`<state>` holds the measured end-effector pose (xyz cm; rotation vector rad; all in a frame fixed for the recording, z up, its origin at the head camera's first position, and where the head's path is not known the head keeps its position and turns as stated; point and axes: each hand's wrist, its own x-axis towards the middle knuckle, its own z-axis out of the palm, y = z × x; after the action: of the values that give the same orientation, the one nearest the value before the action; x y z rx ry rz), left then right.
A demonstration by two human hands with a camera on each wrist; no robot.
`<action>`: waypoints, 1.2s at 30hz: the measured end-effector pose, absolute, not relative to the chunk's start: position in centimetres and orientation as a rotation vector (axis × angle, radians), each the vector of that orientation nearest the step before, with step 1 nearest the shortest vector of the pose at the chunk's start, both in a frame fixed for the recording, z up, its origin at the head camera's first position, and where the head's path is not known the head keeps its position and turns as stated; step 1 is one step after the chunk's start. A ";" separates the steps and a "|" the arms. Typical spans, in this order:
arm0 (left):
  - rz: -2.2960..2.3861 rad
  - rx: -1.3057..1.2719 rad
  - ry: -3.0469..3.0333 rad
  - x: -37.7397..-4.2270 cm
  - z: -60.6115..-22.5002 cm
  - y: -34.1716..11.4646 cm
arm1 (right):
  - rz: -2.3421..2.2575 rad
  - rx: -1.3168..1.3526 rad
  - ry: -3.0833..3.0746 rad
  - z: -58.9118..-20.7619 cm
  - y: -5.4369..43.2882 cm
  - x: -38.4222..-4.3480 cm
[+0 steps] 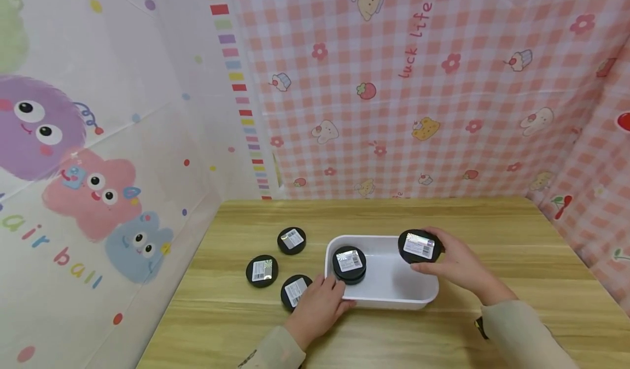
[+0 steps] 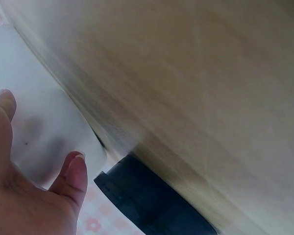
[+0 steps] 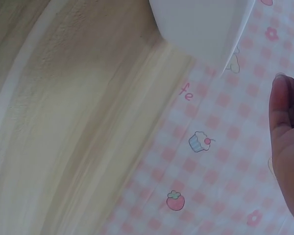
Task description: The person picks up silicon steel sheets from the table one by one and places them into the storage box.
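In the head view my right hand pinches a round black container by its right side, above the right end of a white plastic box. The container has a silvery barcode label facing up. My left hand holds the box's front left corner, with its thumb along the front wall; the left wrist view shows the fingers by the white wall. Inside the box at the left, two black containers are stacked. Beside my left hand lies another black container, partly hidden by it.
Two more labelled black containers lie left of the box, one farther back and one at the left. The wooden table meets a pink checked cloth behind and a white patterned sheet on the left.
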<state>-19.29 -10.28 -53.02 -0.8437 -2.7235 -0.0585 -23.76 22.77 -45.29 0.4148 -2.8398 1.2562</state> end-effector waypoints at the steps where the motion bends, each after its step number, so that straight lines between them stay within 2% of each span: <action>1: -0.054 -0.844 -2.725 -19.3 -53.0 -10.3 | 1.257 0.417 -2.843 -45.3 22.7 -23.8; 36: -0.068 -0.837 -2.795 -19.4 -52.8 -10.2 | 1.230 0.556 -2.844 -44.4 18.1 -26.3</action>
<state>-19.37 -10.19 -52.80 -0.8365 -2.7951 -0.0683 -26.28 18.06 -44.44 0.5562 -2.8443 1.2297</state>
